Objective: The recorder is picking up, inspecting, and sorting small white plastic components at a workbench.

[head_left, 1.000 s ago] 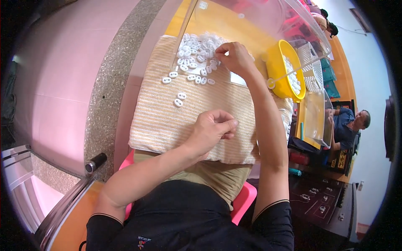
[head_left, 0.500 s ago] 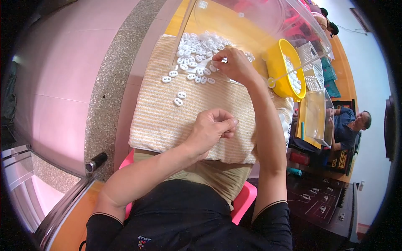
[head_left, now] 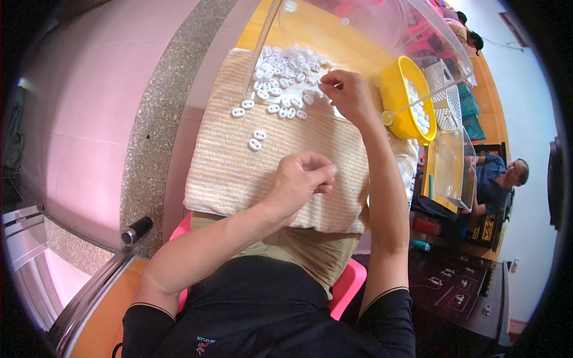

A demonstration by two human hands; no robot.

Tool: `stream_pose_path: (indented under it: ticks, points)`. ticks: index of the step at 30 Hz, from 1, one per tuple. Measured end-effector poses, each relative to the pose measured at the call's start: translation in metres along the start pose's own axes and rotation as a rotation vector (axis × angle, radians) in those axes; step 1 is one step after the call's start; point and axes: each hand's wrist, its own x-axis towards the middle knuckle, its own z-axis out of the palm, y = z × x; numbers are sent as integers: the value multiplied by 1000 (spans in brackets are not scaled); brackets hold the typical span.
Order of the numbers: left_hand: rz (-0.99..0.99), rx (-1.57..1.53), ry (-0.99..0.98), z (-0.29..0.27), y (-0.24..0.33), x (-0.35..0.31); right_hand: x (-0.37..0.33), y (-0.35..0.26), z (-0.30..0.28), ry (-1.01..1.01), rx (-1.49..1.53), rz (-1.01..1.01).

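My left hand (head_left: 304, 182) hovers over the near part of a striped towel (head_left: 230, 179). Its thumb and forefinger are pressed together; whatever they hold, if anything, is hidden. Farther off, my right hand (head_left: 352, 98) is closed in a pinch at the right end of a pile of small white plastic pieces (head_left: 286, 62), and I cannot make out anything between its fingertips. Oval two-hole pieces (head_left: 290, 111) lie loose along the pile's near side. Another pair of ovals (head_left: 255, 144) rests apart on the towel, nearer me.
A clear plastic box or cover (head_left: 358, 30) stands over the pile. Right of my right hand sits a yellow basin (head_left: 389, 89) with white pieces in it, beside a white perforated basket (head_left: 443, 98) and a clear tray (head_left: 449, 164). A person in a dark shirt (head_left: 492, 173) is at the far right.
My right hand has shifted a little to the right, away from the loose ovals, baring one that its fingers partly covered. My left hand has hardly moved.
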Motion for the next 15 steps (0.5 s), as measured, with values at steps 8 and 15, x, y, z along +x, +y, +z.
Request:
stream_pose_path:
  ticks: [8, 15]
  points:
    - [56, -110, 121, -6, 8, 5, -88, -41, -11, 9, 555, 134]
    - [64, -32, -12, -6, 4, 4, -143, -55, 7, 283, 277, -125]
